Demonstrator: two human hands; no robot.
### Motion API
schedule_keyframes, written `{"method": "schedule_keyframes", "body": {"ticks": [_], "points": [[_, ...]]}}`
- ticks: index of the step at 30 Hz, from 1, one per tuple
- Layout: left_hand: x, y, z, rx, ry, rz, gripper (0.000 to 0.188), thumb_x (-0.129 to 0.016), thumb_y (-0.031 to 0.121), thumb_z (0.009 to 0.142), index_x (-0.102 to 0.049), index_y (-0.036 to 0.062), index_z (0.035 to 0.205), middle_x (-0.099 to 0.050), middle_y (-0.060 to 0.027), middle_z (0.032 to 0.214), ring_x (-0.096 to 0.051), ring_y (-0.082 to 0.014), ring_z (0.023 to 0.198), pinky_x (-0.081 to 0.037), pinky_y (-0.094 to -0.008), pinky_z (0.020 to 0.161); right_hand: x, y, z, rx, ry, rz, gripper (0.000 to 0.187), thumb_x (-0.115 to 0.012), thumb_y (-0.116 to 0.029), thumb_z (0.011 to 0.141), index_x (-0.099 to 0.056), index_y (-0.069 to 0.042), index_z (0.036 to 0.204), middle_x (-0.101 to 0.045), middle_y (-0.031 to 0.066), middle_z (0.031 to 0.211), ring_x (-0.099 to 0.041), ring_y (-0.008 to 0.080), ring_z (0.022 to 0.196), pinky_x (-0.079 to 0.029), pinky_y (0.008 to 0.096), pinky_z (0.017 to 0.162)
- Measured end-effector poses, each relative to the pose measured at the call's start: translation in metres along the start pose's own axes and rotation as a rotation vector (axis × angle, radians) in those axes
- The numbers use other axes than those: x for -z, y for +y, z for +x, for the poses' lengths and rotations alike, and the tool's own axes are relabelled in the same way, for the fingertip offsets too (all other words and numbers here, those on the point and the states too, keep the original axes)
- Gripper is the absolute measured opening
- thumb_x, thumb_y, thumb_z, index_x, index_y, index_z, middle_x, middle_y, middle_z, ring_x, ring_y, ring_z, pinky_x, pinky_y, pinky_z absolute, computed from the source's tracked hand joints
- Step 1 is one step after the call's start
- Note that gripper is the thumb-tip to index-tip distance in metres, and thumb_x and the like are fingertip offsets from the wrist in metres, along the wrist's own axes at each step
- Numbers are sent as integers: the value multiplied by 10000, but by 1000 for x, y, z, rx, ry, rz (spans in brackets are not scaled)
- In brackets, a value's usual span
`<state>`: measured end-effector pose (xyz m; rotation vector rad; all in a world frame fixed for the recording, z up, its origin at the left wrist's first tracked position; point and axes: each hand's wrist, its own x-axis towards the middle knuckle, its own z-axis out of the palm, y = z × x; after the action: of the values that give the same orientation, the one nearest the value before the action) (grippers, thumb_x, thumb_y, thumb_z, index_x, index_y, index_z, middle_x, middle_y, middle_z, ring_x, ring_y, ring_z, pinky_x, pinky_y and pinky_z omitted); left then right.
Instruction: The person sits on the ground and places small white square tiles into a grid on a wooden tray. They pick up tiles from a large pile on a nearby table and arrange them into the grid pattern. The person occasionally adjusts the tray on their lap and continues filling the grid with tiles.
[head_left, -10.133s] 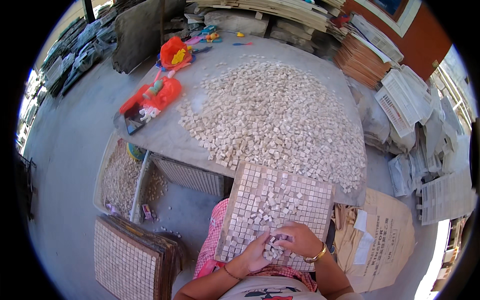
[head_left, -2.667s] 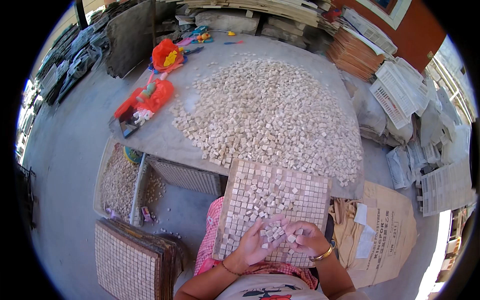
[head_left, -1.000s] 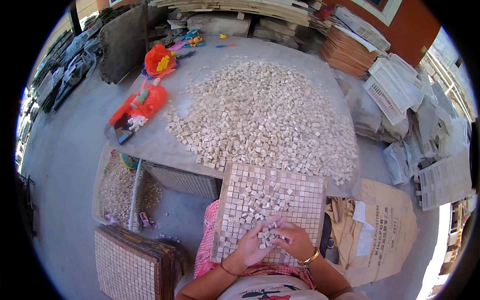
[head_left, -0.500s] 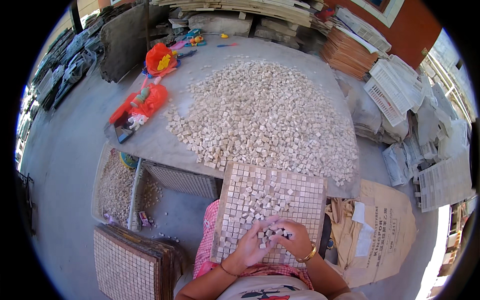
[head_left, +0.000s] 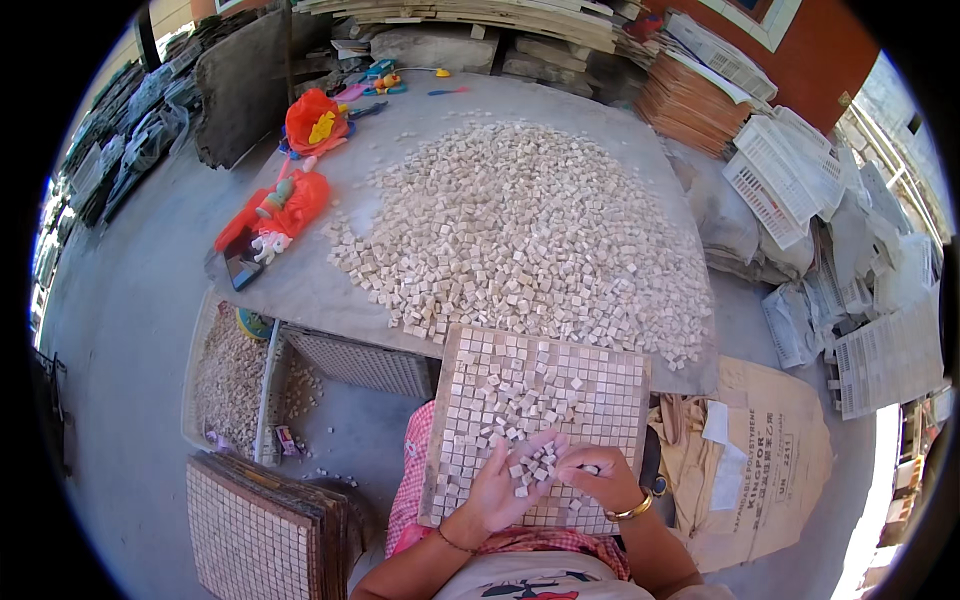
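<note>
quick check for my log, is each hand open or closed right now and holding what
Left hand: open, palm up, with small pale cubes on it.
Right hand: closed, holding at least one cube.

Small pale cubes (head_left: 534,468) lie heaped in the left hand (head_left: 500,490) above a gridded board (head_left: 440,420).

On the table (head_left: 320,295), a heap of blocks (head_left: 520,230), with a bag (head_left: 308,192) to its left. In front, a board (head_left: 443,420) with loose blocks (head_left: 520,400) on top. Left of that, a stack of boards (head_left: 250,530), with a tub (head_left: 271,395) of blocks behind. On the right, a sack (head_left: 770,460).
</note>
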<state>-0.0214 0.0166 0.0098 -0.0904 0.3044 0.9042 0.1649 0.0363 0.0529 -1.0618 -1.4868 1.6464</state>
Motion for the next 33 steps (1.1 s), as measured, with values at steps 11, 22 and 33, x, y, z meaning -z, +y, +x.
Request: {"method": "schedule_keyframes", "body": {"ticks": [11, 22, 33], "points": [[34, 1, 5, 128, -495, -494, 751, -279, 593, 941, -302, 12, 1417, -362, -126, 1440, -382, -241, 1297, -325, -363, 1067, -3, -7, 7, -21, -3, 90, 248, -635, -202, 866, -623, -15, 1028, -605, 47, 774, -532, 125, 628, -406, 225, 500], [-2, 2, -1, -40, -11, -56, 736, -303, 554, 953, -281, -19, 1414, -356, -153, 1441, -363, -240, 1323, -329, -345, 1066, -4, 8, -17, 181, 89, -446, 153, -628, -112, 847, -668, -30, 970, -649, 71, 766, -589, 144, 631, -440, 249, 512], [-4, -3, -5, -82, 148, 211, 686, -282, 531, 971, -312, 6, 1411, -431, -105, 1382, -437, -189, 1217, -352, -310, 958, -39, 26, -11, 208, 217, -761, 244, -623, -97, 810, -639, -60, 1050, -653, 101, 841, -617, 216, 626, -480, 320, 530]]}}
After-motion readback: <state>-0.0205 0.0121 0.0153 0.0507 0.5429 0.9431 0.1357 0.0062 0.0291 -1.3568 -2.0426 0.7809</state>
